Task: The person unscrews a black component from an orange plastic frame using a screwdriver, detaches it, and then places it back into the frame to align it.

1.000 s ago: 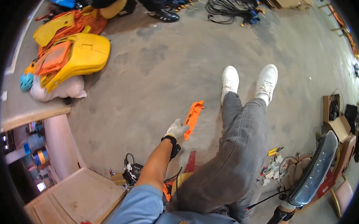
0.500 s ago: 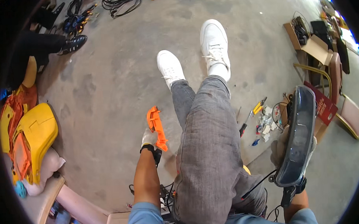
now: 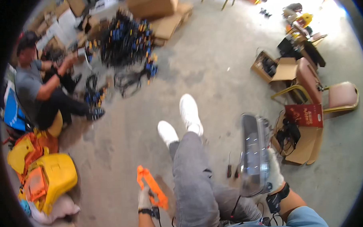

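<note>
1. Lamp nearest us, just right of our grey trouser leg: our gloved right hand had hold of its right side, long edge running away from us. Its fingers were hidden behind the housing, so we could not tell how far they were wrapped. We judged a firm, even hold on the housing best, sparing the glossy cover from scratches.

2. From the lamp's near end hung a thin black lead. We thought it wise to gather that up, lest it snag on our knee.

3. In our left hand, left of the leg, was an orange strip. The fingers looked closed around its edge, though blur hid their exact spread. Being thin and notched, it probably wanted a light pinch, not a squeeze that might bend it.

4. Lamp and strip were well apart, with our leg between; we judged that gap useful against knocks.

5. Beyond the lamp's left edge, a screwdriver lay on the floor; careful footing around it made sense.

6. Farther right stood an open carton; farther left sat a co-worker, deserving wide clearance.
</note>
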Tool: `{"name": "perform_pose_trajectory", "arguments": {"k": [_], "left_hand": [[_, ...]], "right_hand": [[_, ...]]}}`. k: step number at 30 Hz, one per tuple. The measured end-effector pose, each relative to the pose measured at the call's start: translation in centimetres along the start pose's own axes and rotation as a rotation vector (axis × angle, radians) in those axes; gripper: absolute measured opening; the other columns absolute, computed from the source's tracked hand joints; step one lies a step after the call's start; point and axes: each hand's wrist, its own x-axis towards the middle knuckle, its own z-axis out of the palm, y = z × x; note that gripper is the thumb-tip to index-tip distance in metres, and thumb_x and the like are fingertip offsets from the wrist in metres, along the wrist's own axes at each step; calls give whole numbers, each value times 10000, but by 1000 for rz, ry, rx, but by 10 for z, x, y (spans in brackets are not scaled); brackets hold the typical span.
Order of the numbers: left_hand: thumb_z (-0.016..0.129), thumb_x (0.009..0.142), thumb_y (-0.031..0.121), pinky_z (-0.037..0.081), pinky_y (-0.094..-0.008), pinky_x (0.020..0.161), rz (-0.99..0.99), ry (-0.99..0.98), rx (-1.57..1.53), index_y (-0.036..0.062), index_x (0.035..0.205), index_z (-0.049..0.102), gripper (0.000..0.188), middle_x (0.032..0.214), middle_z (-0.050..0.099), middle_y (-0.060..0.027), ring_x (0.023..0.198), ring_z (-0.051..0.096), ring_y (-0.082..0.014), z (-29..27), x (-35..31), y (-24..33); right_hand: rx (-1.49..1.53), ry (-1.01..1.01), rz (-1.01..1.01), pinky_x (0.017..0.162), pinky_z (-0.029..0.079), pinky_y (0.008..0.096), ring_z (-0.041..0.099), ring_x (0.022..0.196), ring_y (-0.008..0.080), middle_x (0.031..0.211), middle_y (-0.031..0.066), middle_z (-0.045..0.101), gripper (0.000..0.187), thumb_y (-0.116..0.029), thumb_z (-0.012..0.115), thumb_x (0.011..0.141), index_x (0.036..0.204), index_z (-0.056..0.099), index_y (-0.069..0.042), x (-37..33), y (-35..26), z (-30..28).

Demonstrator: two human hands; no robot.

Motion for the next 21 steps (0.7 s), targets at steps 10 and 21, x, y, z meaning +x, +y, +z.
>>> {"name": "perform_pose_trajectory", "arguments": {"k": [10,21], "left_hand": [[638,1004,181,670,-386,796,230,-102,-314,-8,950,669,199,867,678,-92,786,732,-245,17,-119,153],[591,1132,296,564,-340,765,408,-271,-477,-27,1047,669,343,907,699,-74,818,689,-188,30,-200,183]], "right_hand": [[157,-617,191,1149,542,519,691,1292,314,1429,155,689,528,-385,592,1130,1518,562,-28,-20,30,96],[81,-796,541,939,633,336,764,1115,172,1322,75,757,452,-367,631,1129,1436,632,-36,8,120,145]]}}
